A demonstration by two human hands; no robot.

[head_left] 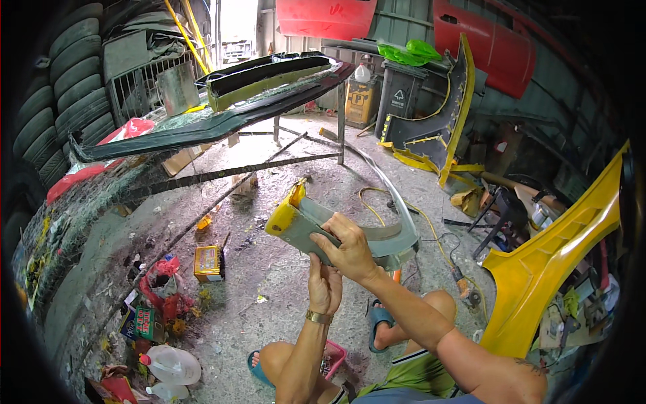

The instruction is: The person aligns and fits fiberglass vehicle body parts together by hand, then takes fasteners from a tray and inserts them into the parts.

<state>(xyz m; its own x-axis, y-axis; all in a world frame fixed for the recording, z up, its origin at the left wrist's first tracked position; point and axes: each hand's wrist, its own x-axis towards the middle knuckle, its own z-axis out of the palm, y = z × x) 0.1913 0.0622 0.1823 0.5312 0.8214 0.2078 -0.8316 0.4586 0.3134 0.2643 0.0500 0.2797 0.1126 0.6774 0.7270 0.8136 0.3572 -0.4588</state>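
A long curved grey panel with a yellow end piece is held above the floor at the centre. My right hand grips it from the side, its thumb on the grey face near the yellow end. Below it, my left hand holds the panel's lower edge, with some fingers hidden behind it. Beneath my hands, between my sandalled feet, lies a pink-framed object, partly hidden by my left arm. An angle grinder with a yellow cord lies on the floor to the right.
A cluttered metal stand bears a black bumper. Yellow panels stand at right, near a bin. Stacked tyres line the left. An orange tin, plastic jugs and scraps lie on the floor. Red doors hang behind.
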